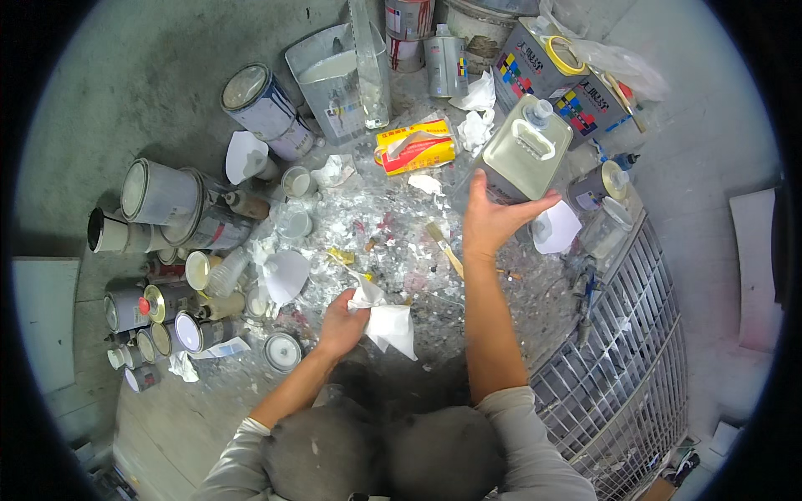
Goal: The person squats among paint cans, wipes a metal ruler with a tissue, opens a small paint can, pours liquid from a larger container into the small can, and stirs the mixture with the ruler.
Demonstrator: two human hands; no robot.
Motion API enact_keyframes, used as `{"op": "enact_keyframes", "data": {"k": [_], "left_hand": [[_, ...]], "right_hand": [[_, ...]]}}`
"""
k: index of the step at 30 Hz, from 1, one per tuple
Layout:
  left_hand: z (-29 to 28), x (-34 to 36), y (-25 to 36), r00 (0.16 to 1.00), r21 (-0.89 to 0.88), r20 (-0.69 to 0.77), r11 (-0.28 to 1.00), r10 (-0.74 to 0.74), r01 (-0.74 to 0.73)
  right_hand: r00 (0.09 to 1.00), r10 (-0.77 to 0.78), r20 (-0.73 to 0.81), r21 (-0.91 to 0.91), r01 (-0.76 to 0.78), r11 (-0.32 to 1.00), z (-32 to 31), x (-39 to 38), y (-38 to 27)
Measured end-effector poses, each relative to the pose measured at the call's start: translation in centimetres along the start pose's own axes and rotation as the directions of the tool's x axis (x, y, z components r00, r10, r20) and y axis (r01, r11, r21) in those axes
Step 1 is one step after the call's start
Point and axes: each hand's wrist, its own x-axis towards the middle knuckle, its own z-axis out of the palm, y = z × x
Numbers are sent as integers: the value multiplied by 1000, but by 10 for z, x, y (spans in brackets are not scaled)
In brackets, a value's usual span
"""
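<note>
My left hand (pixel 341 324) is closed on a crumpled white paper tissue (pixel 391 329), whose loose end hangs down to the right. Farther off to the right, my right hand (pixel 494 224) has its thumb and fingers spread around the near side of a rectangular metal can (pixel 522 154). That can has a pale top, a white carry handle (pixel 533 138) and a translucent cap (pixel 540 111). The palm side and part of the grip are hidden. Between my hands a paintbrush (pixel 445 249) lies on the paint-spattered work surface (pixel 401 219).
Paint tins (pixel 259 104) and tubs crowd the left side. A grey plastic bin (pixel 334 88) and a yellow-red tissue pack (pixel 415 148) stand beyond my hands. Dark rectangular cans (pixel 535 63) are behind the held one. A metal grating (pixel 622 342) lies at right.
</note>
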Motion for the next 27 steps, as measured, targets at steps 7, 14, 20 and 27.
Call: {"op": "enact_keyframes", "data": {"k": [7, 14, 20, 27], "left_hand": [[21, 27, 18, 987, -52, 12, 986, 160, -159], [20, 15, 1, 996, 32, 80, 999, 31, -33], [1, 21, 2, 999, -157, 33, 987, 33, -27], [0, 19, 44, 988, -386, 153, 921, 14, 47]], "right_hand": [[990, 125, 71, -59, -121, 991, -5, -17, -6], [988, 122, -96, -59, -128, 990, 15, -5, -8], [983, -8, -185, -251, -40, 967, 24, 32, -2], [986, 111, -126, -193, -134, 972, 2, 42, -9]]}}
